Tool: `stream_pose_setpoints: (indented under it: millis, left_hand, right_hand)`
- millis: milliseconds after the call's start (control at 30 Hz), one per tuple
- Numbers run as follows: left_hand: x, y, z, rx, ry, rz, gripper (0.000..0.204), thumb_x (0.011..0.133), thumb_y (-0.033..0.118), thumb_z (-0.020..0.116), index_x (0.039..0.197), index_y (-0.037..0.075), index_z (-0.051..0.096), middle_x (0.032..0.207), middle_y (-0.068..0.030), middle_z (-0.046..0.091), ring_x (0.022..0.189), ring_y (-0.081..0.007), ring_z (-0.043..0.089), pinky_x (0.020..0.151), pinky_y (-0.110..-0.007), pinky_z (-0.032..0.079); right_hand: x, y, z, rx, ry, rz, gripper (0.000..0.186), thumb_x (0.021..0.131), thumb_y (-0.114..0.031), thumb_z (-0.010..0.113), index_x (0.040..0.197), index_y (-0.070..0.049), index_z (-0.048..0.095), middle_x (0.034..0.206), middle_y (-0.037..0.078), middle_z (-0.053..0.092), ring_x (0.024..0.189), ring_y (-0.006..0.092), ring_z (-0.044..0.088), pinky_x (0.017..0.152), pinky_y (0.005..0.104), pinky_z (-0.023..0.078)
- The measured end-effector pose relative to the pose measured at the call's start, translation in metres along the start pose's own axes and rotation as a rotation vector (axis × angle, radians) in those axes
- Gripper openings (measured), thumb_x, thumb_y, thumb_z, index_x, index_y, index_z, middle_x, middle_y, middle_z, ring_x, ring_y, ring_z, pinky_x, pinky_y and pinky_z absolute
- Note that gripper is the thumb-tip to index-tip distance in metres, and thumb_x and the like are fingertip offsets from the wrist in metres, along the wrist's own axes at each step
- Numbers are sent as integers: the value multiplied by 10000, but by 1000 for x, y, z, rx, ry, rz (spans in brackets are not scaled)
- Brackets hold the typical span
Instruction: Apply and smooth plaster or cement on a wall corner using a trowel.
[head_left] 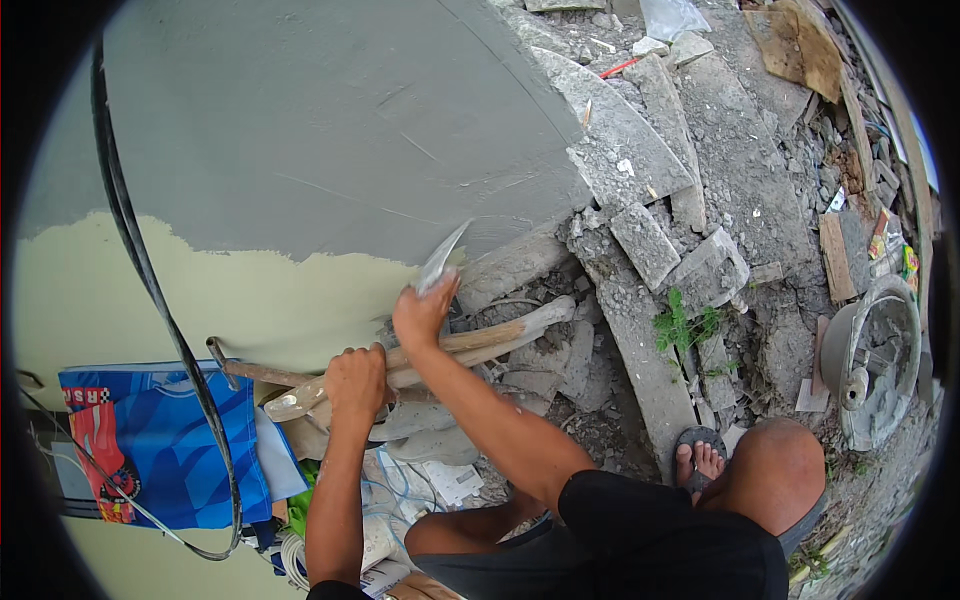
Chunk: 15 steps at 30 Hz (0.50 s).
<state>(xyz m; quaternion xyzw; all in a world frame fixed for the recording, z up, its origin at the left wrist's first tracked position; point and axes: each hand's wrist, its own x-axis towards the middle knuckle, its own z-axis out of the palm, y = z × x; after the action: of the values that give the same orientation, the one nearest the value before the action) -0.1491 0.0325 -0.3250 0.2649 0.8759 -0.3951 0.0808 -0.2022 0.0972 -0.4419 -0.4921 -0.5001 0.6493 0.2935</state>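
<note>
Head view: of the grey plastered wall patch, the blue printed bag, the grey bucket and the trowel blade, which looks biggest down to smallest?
1. Grey plastered wall patch
2. Blue printed bag
3. Grey bucket, though it sits at the rim, where the lens distorts size
4. Trowel blade, held in the right hand

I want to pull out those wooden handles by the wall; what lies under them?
Under the wooden handles lie grey rubble chunks and pale sacks. The left hand covers their near ends.

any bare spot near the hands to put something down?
Little. The right hand holds a trowel at the grey plastered wall; the left hand grips wooden handles. Rubble crowds below. Barest: the concrete slab between the broken blocks and the cement bucket.
</note>
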Motion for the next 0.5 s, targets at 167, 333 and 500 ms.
stream_pose_setpoints:
  millis: [167, 333, 500]
  left_hand:
    - [-6, 5, -6, -31, 14, 24, 359, 571, 224, 825, 829, 71, 629, 805, -124, 687, 803, -267, 670, 707, -361, 543]
    - [-24, 11, -14, -59, -5, -32, 396, 549, 240, 842, 828, 63, 624, 812, -128, 684, 806, -270, 667, 702, -360, 544]
    - [-34, 17, -3, -119, 5, -71, 378, 554, 227, 831, 814, 60, 614, 792, -117, 678, 804, -264, 661, 695, -362, 538]
  right_hand:
    - [36, 49, -45, 582, 9, 468, 674, 785, -13, 512, 1395, 101, 250, 1415, 295, 340, 1328, 398, 348, 1117, 410, 274]
    - [111, 68, -48, 411, 101, 282, 649, 775, -2, 496, 1383, 88, 286, 1411, 301, 338, 1301, 416, 369, 1096, 411, 290]
    - [65, 67, -36, 232, -134, 58, 661, 720, -11, 543, 1337, 62, 315, 1333, 302, 384, 1265, 432, 372, 1082, 430, 277]
